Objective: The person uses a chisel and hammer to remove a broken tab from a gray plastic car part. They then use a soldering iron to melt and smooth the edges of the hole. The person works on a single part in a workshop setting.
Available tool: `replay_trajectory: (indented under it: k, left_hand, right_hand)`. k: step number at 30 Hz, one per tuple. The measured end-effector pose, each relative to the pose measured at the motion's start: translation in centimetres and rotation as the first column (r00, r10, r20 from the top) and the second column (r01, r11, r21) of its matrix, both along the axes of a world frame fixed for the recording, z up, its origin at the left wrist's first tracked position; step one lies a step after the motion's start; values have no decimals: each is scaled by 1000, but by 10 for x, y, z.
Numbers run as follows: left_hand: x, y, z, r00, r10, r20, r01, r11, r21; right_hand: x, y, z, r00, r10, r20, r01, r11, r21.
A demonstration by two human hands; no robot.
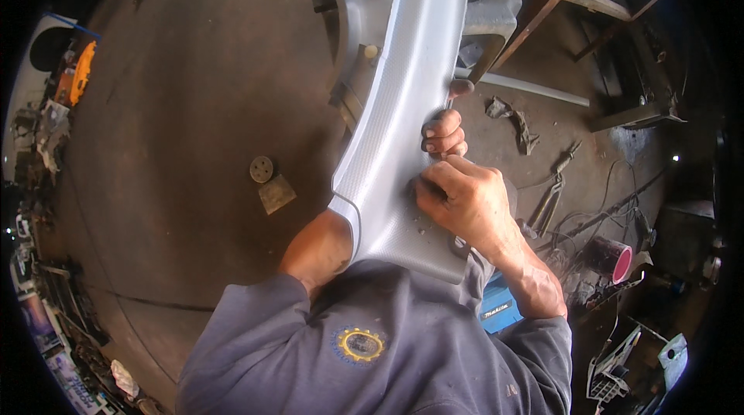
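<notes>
A long, curved grey plastic trim panel (395, 136) with a finely textured face runs from the top of the view down to my chest. My left forearm passes beneath it. The fingers of my left hand (445, 134) come round its right edge and grip it, while the palm is hidden under the panel. Against the panel's lower right face, my right hand (469, 192) is closed with the fingertips pressed to the surface. A small dark patch shows at those fingertips, and whatever they pinch, if anything, is hidden. Small specks lie on the panel just below.
Beyond stands another grey trim piece (360, 20) beside a rusty metal frame (546, 8). On the floor lie a perforated sanding disc (262, 169), a square sheet (277, 194), a clamp-like tool (550, 199) with cables, and a pink-rimmed cylinder (612, 260). A blue case (500, 303) sits by my right elbow.
</notes>
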State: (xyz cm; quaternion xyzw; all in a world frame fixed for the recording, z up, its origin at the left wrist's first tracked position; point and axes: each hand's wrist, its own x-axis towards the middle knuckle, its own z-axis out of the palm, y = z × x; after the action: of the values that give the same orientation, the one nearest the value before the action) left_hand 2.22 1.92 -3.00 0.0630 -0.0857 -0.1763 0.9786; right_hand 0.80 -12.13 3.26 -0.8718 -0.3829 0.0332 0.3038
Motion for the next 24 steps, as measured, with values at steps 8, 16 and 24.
replay_trajectory:
  k: [8,16,24]
  left_hand:
    - [6,-4,-15,992,9,123,-4,999,-45]
    - [2,2,-12,996,8,87,-4,999,-39]
    - [17,-1,-39,941,41,337,5,991,-135]
  right_hand:
    - [2,-5,10,989,86,-121,-82,996,34]
    - [8,-1,11,988,72,-139,-75,997,-20]
    - [-33,-10,27,852,428,-301,-368,899,238]
